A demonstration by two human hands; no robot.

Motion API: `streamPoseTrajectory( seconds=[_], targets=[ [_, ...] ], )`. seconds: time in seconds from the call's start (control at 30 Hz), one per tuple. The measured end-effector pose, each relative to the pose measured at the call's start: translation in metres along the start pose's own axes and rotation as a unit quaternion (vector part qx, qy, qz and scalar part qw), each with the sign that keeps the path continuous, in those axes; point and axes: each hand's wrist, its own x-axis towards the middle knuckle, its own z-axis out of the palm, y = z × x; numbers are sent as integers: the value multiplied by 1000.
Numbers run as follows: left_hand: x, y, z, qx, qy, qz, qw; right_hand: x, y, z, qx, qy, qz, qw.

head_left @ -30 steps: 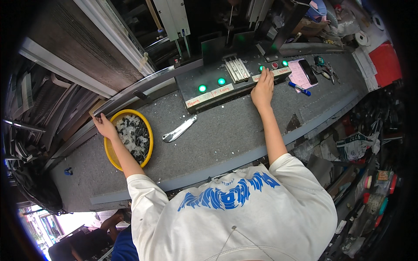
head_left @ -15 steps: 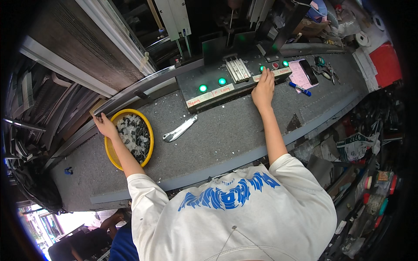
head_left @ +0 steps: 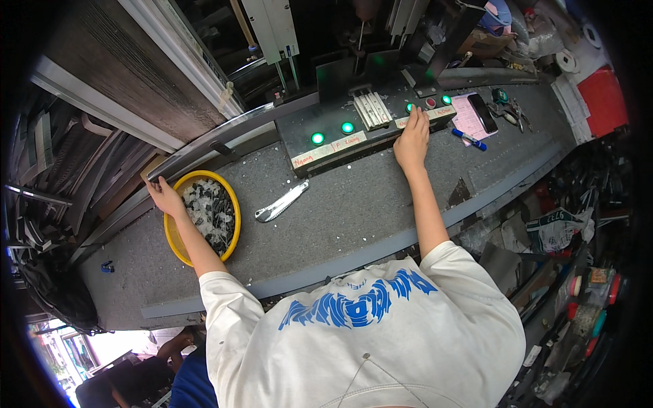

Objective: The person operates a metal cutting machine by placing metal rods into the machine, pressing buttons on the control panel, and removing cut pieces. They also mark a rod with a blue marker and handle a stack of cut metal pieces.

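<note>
My left hand (head_left: 163,195) reaches out over the far rim of a yellow bowl (head_left: 178,249) full of small grey scraps, and its fingertips grip the end of a long dark metal strip (head_left: 224,139) that runs along the machine's front. My right hand (head_left: 412,141) rests on the dark control panel (head_left: 326,146), its fingers spread on the buttons near a lit green lamp (head_left: 409,107) and a red button (head_left: 430,103). Two more green lamps (head_left: 317,138) glow farther left on the panel.
A silver utility knife (head_left: 281,202) lies on the grey bench (head_left: 354,204) between my arms. A pink paper, a black phone (head_left: 482,112) and a blue marker (head_left: 469,139) lie right of the panel. Clutter fills the floor at right. Another person sits at lower left (head_left: 183,370).
</note>
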Motion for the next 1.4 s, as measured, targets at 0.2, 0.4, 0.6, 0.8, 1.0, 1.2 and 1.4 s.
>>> streamPoseTrajectory(
  seconds=[0.2, 0.4, 0.6, 0.8, 1.0, 1.2, 1.4],
  targets=[
    [0, -1, 0, 12, 1, -4, 1000, 0, 0, 0, 4, -1, 3, 1000],
    [2, -5, 0, -3, -4, 2, 1000, 0, 0, 0, 6, -3, 5, 1000],
    [1, -5, 0, 4, -3, -2, 1000, 0, -1, -1, 0, 1, 0, 1000],
    [1, -3, 0, -13, -5, -6, 1000, 0, -1, -2, -19, -6, -1, 1000],
    [1, -4, 0, -8, -4, -6, 1000, 0, 0, 0, 6, 7, -2, 1000],
    [2, -7, 0, -18, -4, 1, 1000, -1, 0, -1, -13, -7, 0, 1000],
    [2, -10, 1, -1, 9, 10, 1000, 0, 0, -1, -16, -4, -4, 1000]
  ],
)
